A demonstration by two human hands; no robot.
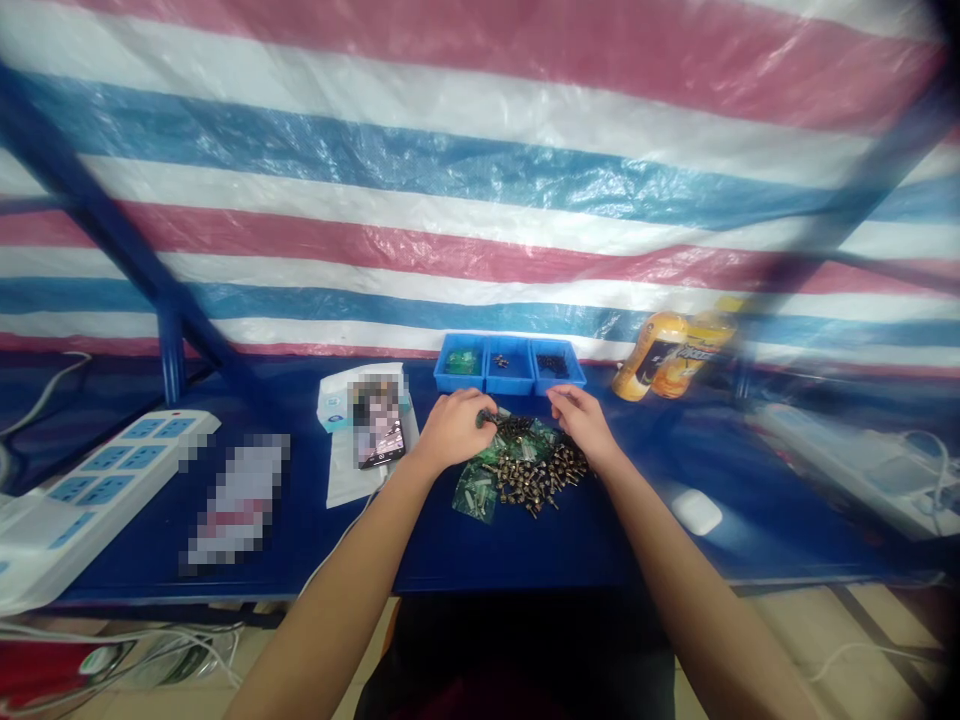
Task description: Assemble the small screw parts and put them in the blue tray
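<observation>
My left hand (456, 430) is closed, its fingers curled around a small dark part (487, 416) whose kind I cannot make out. To its right, my right hand (583, 418) is raised with thumb and forefinger pinched; anything between them is too small to name. Below and between both hands lies a pile of small brass-coloured metal fittings (534, 478) on the blue table. Black screw-like pieces (516, 428) and green-tinted plastic packets (475, 496) lie against the pile. Behind the hands stand three joined blue bins (511, 384), holding green packets, a few brass-coloured pieces and small black parts.
A phone (382, 440) rests on white packaging (346, 468) at left, its cable running forward. Power strips (112, 485) lie at both sides. Two orange-yellow bottles (649, 355) stand at back right; a white case (697, 511) sits in front. Blue frame posts (171, 345) flank the table (315, 545).
</observation>
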